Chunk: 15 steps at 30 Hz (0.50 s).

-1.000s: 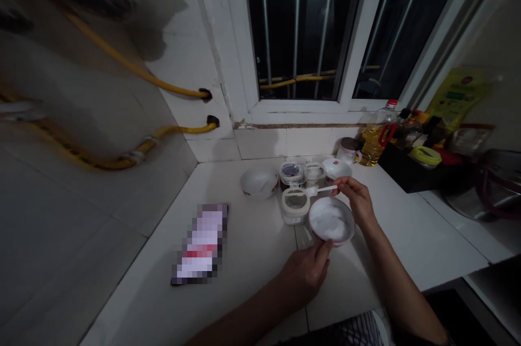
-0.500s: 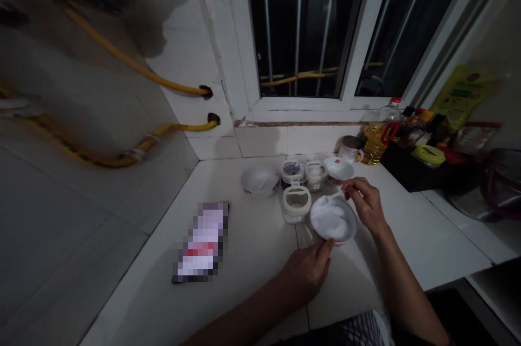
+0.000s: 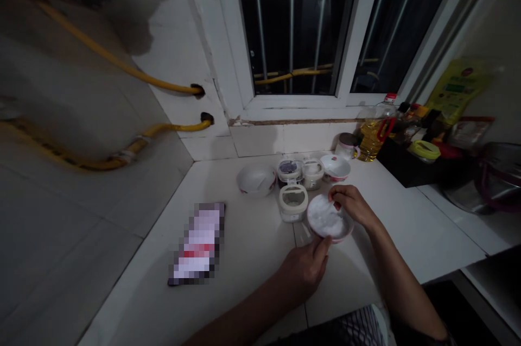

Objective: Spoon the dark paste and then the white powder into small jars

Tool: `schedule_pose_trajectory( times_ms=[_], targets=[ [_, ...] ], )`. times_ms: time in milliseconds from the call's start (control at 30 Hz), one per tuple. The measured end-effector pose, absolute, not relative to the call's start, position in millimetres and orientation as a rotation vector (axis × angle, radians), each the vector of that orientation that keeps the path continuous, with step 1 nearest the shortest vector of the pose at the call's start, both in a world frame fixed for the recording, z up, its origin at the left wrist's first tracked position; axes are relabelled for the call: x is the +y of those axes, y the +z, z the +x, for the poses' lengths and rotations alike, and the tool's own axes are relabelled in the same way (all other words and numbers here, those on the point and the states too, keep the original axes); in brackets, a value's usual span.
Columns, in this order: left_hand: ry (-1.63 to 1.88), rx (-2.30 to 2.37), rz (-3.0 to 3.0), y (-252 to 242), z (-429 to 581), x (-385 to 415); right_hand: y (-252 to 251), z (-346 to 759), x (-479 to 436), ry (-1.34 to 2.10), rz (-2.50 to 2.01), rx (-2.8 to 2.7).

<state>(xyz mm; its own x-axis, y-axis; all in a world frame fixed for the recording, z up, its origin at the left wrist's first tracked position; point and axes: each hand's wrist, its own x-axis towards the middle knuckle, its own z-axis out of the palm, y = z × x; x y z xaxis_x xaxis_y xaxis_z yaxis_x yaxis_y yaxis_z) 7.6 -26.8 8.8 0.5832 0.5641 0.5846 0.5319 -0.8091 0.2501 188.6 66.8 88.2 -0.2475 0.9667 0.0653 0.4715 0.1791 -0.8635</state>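
A bowl (image 3: pixel 345 231) with a pinkish rim holds a white powdery heap (image 3: pixel 323 216). My left hand (image 3: pixel 307 265) is closed on the bowl's near edge, thumb on the rim. Over the bowl's far right side, my right hand (image 3: pixel 353 205) pinches a small white spoon, which is mostly hidden by my fingers and blends into the white heap. Just left of the bowl stands a square clear jar (image 3: pixel 293 203) with a pale lid. Behind it are a jar with dark contents (image 3: pixel 289 171) and another pale-lidded jar (image 3: pixel 313 173).
A wide bowl (image 3: pixel 246 186) and a small flowered bowl (image 3: pixel 336 169) stand at the back, near a lidded mug (image 3: pixel 347 145) and an oil bottle (image 3: pixel 372 137). A blurred-out phone (image 3: pixel 197 243) lies left on the counter (image 3: pixel 244 281). A black box (image 3: pixel 401 164) with bottles is at right.
My right hand has moved left and slightly down over the bowl, taking the spoon into the white heap. My left hand still holds the rim. The view has shifted slightly.
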Motion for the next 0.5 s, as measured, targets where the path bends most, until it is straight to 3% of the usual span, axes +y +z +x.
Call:
schedule_pose_trajectory(
  times_ms=[500],
  targets=[
    [1.062,0.947,2.768,9,7,-27,98,200,76,1.157,-1.3,-1.403]
  ],
)
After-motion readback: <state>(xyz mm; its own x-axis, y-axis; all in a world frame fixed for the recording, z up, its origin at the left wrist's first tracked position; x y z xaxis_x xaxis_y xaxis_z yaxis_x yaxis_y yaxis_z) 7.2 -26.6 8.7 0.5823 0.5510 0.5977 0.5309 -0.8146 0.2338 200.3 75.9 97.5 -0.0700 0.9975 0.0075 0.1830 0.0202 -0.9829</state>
